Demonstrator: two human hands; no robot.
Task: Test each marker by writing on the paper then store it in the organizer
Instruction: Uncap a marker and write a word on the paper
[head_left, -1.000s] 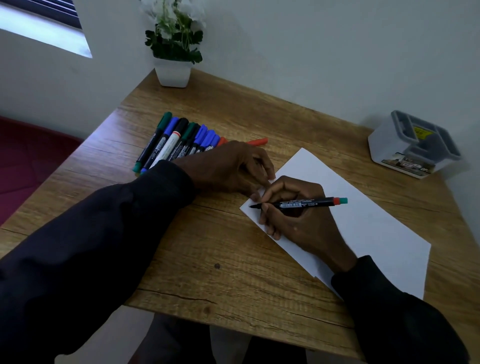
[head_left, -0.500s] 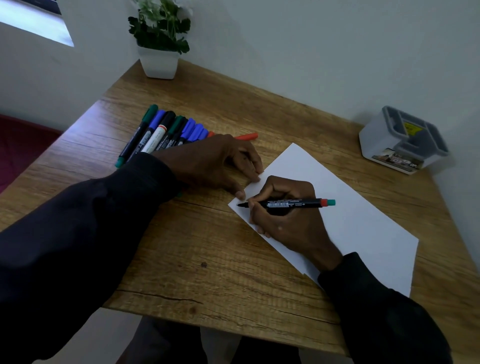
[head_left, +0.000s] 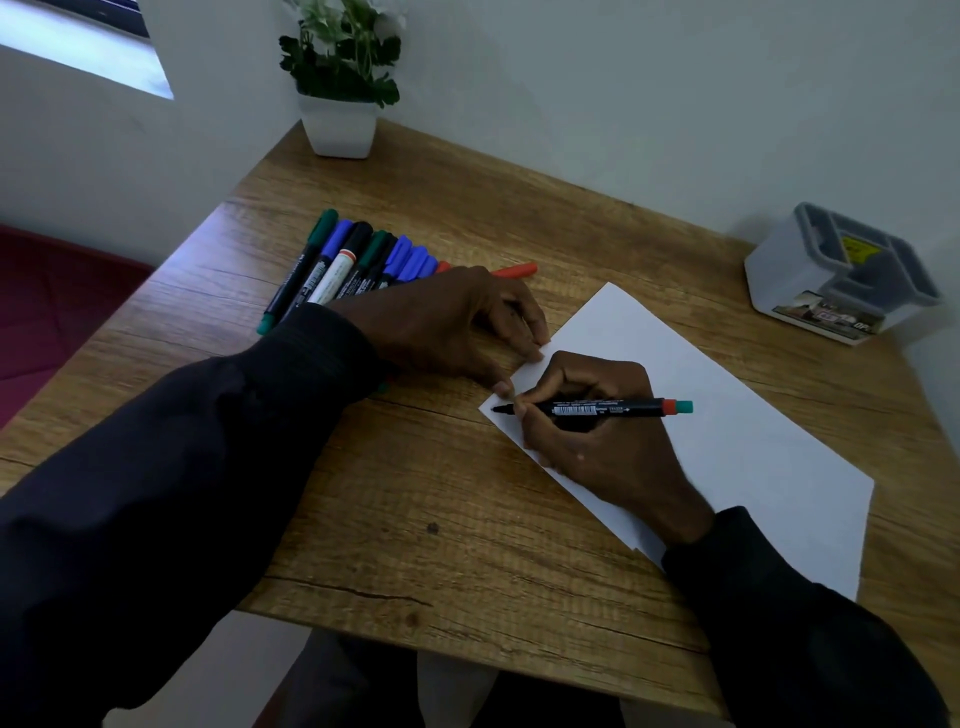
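Note:
My right hand (head_left: 597, 441) grips a black marker (head_left: 608, 408) with a red ring and green end; its uncapped tip touches the left corner of the white paper (head_left: 743, 431). My left hand (head_left: 457, 322) lies beside that corner, fingertips pressing the paper's edge; I cannot see whether it holds a cap. Behind my left wrist lies a row of several markers (head_left: 343, 265) with green, blue and black caps, plus a red marker (head_left: 514, 271) partly hidden by the hand. The grey and white organizer (head_left: 789, 270) stands at the far right, with no markers visible in it.
A white pot with a green plant (head_left: 340, 88) stands at the table's far left corner by the wall. The wooden table (head_left: 415, 493) ends near my body at the front. A dark red seat (head_left: 57, 306) lies left of the table.
The view shifted slightly. My right hand and the marker stay at the paper's left corner, the tip moving only a little. My left hand stays by the paper's edge.

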